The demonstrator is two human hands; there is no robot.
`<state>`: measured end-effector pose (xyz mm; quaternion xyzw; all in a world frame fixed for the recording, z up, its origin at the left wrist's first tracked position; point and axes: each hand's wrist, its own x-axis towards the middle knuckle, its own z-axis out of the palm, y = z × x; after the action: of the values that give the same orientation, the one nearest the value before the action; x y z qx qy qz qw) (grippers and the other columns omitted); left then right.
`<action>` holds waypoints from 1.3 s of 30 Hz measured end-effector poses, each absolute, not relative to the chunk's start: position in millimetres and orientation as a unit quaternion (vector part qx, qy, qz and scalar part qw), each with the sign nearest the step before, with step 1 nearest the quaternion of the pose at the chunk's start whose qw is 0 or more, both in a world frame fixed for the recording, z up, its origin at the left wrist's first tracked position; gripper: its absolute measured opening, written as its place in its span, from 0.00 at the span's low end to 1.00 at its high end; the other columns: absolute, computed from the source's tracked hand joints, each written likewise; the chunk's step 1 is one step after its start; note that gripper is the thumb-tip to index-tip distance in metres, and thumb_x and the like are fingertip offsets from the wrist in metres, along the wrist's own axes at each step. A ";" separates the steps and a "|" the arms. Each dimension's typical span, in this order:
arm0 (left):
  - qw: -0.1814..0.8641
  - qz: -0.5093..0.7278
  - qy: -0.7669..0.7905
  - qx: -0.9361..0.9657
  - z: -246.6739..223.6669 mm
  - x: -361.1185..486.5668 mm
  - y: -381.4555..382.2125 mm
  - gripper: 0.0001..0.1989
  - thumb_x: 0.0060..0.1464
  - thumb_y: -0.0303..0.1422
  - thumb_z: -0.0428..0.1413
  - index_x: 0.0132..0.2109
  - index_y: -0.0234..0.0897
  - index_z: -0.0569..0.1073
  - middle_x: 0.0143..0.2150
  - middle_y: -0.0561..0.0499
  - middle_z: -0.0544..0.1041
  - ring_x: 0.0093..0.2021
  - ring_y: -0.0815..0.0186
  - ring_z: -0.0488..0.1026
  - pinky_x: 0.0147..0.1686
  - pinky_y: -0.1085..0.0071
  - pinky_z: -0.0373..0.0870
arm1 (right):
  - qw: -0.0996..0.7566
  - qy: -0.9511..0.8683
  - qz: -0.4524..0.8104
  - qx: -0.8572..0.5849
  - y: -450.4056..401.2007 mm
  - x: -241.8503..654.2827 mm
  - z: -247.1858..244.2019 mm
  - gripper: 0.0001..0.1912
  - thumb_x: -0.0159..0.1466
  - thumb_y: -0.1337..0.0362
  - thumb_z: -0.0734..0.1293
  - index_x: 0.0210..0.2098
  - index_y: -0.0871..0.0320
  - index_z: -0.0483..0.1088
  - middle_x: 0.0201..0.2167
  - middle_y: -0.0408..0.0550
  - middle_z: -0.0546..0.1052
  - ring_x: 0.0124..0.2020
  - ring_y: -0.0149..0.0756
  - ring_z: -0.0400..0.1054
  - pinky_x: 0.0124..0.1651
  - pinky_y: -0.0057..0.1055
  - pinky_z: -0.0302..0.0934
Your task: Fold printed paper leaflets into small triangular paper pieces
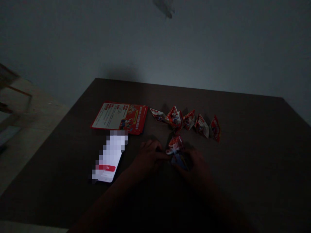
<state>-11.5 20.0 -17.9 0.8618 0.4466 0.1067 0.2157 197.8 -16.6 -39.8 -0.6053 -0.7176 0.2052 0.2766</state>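
Observation:
In the dim light, a folded printed paper (pixel 176 144), red and white above and bluish below, is between my two hands near the middle of the table. My left hand (pixel 151 154) is closed at the paper's left edge, with fingertips on it. From the right, my right hand (pixel 195 164) grips its lower right side, its fingers curled and partly lost in shadow. Just beyond, several folded red-and-white paper pieces stand in an uneven row, among them a left one (pixel 157 115), a larger one (pixel 174 118) and the rightmost one (pixel 215 128).
Left of the row lies a stack of red printed leaflets (pixel 110 116). A phone (pixel 109 158) with a lit screen rests in front of it, close to my left forearm. The dark table (pixel 247 129) meets a pale wall (pixel 206 48) at the back.

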 end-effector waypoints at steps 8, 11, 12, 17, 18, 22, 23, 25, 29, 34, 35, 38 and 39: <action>0.227 0.105 0.442 0.862 -14.8 -11.2 20.6 0.12 0.57 0.32 0.54 0.45 0.54 0.75 0.41 0.50 0.66 0.42 0.61 0.61 0.39 0.64 0.54 | 0.242 -0.709 0.221 -0.625 -29.8 228.5 -36.2 0.18 0.54 0.58 0.70 0.42 0.55 0.67 0.39 0.51 0.73 0.39 0.44 0.69 0.38 0.39 0.66; 0.223 0.101 0.441 0.863 -14.3 -11.3 20.4 0.13 0.56 0.30 0.54 0.45 0.55 0.75 0.41 0.50 0.66 0.42 0.61 0.61 0.39 0.64 0.54 | 0.247 -0.709 0.225 -0.621 -32.6 238.6 -35.0 0.18 0.53 0.59 0.71 0.41 0.54 0.68 0.40 0.50 0.73 0.40 0.44 0.70 0.39 0.40 0.67; 0.222 0.100 0.439 0.865 -14.3 -11.5 20.4 0.14 0.56 0.29 0.54 0.46 0.55 0.75 0.42 0.50 0.66 0.43 0.61 0.61 0.40 0.64 0.54 | 0.244 -0.710 0.234 -0.618 -33.0 242.0 -34.0 0.17 0.53 0.60 0.71 0.41 0.54 0.68 0.40 0.50 0.73 0.40 0.44 0.70 0.40 0.40 0.67; 0.221 0.092 0.416 0.877 -16.6 -13.2 21.7 0.18 0.54 0.25 0.55 0.46 0.57 0.74 0.46 0.50 0.66 0.45 0.60 0.62 0.42 0.63 0.55 | 0.257 -0.702 0.273 -0.606 -27.9 251.7 -23.6 0.17 0.55 0.60 0.70 0.44 0.55 0.68 0.43 0.51 0.75 0.43 0.44 0.71 0.44 0.41 0.68; 0.221 0.092 0.412 0.879 -17.3 -13.1 22.2 0.19 0.54 0.25 0.55 0.46 0.57 0.74 0.47 0.50 0.66 0.46 0.60 0.62 0.42 0.62 0.55 | 0.273 -0.694 0.274 -0.607 -25.4 251.0 -21.1 0.18 0.56 0.60 0.69 0.45 0.55 0.67 0.44 0.51 0.75 0.44 0.44 0.71 0.45 0.41 0.67; 0.210 0.109 0.385 0.892 -20.1 -8.6 25.3 0.17 0.53 0.26 0.57 0.44 0.56 0.76 0.54 0.50 0.64 0.53 0.57 0.60 0.46 0.61 0.55 | 0.318 -0.670 0.295 -0.603 -14.3 239.7 -13.2 0.20 0.57 0.57 0.68 0.48 0.56 0.67 0.47 0.53 0.75 0.47 0.46 0.71 0.49 0.44 0.65; 0.209 0.113 0.379 0.894 -20.6 -6.6 26.2 0.15 0.53 0.27 0.58 0.43 0.55 0.76 0.55 0.50 0.64 0.54 0.56 0.59 0.47 0.60 0.54 | 0.324 -0.654 0.304 -0.612 -12.1 235.9 -12.1 0.22 0.57 0.57 0.69 0.49 0.57 0.67 0.47 0.54 0.75 0.47 0.47 0.71 0.49 0.44 0.65; 0.210 0.118 0.373 0.896 -21.3 -2.4 27.7 0.10 0.53 0.30 0.58 0.40 0.54 0.78 0.57 0.49 0.63 0.55 0.55 0.59 0.49 0.59 0.54 | 0.317 -0.630 0.364 -0.609 -9.5 228.9 -11.1 0.23 0.57 0.57 0.69 0.50 0.57 0.66 0.44 0.53 0.77 0.44 0.45 0.72 0.47 0.42 0.67; 0.194 0.149 0.383 0.891 -20.0 2.8 24.5 0.08 0.55 0.33 0.56 0.39 0.52 0.78 0.58 0.50 0.63 0.55 0.54 0.59 0.49 0.58 0.55 | 0.310 -0.589 0.436 -0.607 -11.3 220.5 -11.2 0.14 0.58 0.58 0.68 0.41 0.57 0.72 0.38 0.50 0.79 0.39 0.42 0.74 0.42 0.36 0.68; 0.194 0.204 0.378 0.882 -10.1 4.8 5.8 0.13 0.57 0.35 0.53 0.49 0.45 0.73 0.54 0.45 0.67 0.53 0.57 0.62 0.51 0.59 0.56 | 0.345 -0.443 0.470 -0.680 -22.0 216.7 -8.9 0.14 0.53 0.56 0.70 0.34 0.59 0.75 0.33 0.50 0.80 0.34 0.42 0.75 0.36 0.33 0.68; 0.202 0.208 0.377 0.880 -7.9 5.5 2.3 0.15 0.57 0.36 0.53 0.51 0.43 0.71 0.55 0.45 0.67 0.53 0.57 0.62 0.52 0.59 0.56 | 0.348 -0.419 0.476 -0.690 -24.5 216.2 -8.7 0.14 0.52 0.56 0.71 0.33 0.60 0.75 0.33 0.50 0.81 0.35 0.43 0.75 0.36 0.33 0.68; 0.232 0.188 0.367 0.881 -3.9 8.7 -3.5 0.25 0.50 0.43 0.59 0.54 0.40 0.68 0.56 0.44 0.66 0.55 0.55 0.61 0.53 0.58 0.55 | 0.356 -0.386 0.497 -0.690 -31.5 214.6 -10.1 0.17 0.52 0.54 0.71 0.35 0.59 0.75 0.35 0.50 0.81 0.36 0.43 0.75 0.37 0.33 0.68; 0.240 0.178 0.364 0.882 -3.9 9.8 -4.0 0.27 0.48 0.43 0.60 0.54 0.39 0.68 0.56 0.44 0.66 0.55 0.55 0.61 0.54 0.58 0.54 | 0.355 -0.387 0.503 -0.687 -33.5 214.1 -11.1 0.18 0.52 0.53 0.71 0.36 0.59 0.75 0.35 0.50 0.81 0.36 0.43 0.75 0.36 0.33 0.68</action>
<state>9.8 -4.0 -3.9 0.8822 0.3641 0.1779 0.2397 214.1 -33.5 -11.1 -0.6865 -0.3866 0.5030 0.3553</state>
